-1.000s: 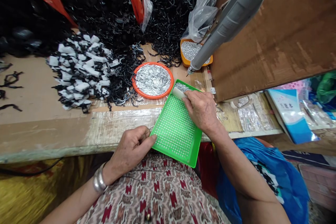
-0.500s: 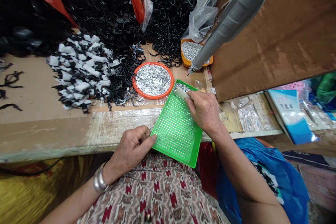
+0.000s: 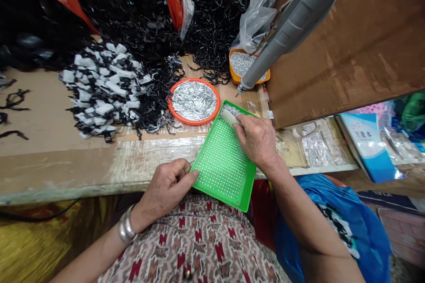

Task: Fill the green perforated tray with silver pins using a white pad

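While the right grip [image 3: 257,143] pinches a white bar [image 3: 229,117], the left grip [image 3: 166,188] closes on the edge of a green perforated tray [image 3: 219,194].
That tray lies under the right grip, at the front edge of the worktop [image 3: 59,172].

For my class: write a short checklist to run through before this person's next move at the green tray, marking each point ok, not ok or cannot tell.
1. Left hand grips the edge of the green tray: ok.
2. Right hand holds the white pad: ok.
3. Silver bits lie at the tray's far corner: ok.
4. Tray holes filled: cannot tell.
5. Grey power tool apart from the right hand: ok.
6. Tray apart from the orange dish: cannot tell.
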Available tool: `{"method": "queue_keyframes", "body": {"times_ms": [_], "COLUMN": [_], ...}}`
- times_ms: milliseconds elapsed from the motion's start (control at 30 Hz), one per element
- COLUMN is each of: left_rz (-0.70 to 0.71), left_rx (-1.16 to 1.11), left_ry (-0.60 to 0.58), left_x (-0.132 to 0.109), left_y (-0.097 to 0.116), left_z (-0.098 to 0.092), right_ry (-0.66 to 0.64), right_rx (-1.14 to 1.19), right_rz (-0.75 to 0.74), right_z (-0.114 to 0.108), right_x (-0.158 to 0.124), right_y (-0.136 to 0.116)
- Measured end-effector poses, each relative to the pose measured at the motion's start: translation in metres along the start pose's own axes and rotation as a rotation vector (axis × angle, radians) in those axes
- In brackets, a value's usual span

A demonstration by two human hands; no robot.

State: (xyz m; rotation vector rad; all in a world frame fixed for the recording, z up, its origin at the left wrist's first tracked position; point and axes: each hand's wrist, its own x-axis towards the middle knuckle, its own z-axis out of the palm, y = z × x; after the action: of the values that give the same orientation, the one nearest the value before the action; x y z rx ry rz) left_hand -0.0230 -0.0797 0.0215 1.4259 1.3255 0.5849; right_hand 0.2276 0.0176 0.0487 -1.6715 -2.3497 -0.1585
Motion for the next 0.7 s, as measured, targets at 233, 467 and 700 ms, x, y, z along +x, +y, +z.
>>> {"method": "queue_keyframes", "body": {"times_ms": [233,467,700], "left_rz": [-0.012,-0.008,-0.003], "left_rx": [0.000,0.005,0.012], "left_ry": [-0.002,0.005,0.002], "left_x": [0.0028,0.0015,0.0025], "left_y": [0.0020,0.0023,0.0026], "left_z": [0.0004,-0.0005,-0.0007], "right_ry": [0.049,0.040,0.020], "right_rx": [0.022,0.007,0.001], "right_rz": [-0.024,-0.012,-0.009], "right_z": [0.0050,0.0051,0.0033], "right_x": [-0.0014,-0.0002,-0.0003], "right_y": [0.0014,-0.0036,-0.0035]}}
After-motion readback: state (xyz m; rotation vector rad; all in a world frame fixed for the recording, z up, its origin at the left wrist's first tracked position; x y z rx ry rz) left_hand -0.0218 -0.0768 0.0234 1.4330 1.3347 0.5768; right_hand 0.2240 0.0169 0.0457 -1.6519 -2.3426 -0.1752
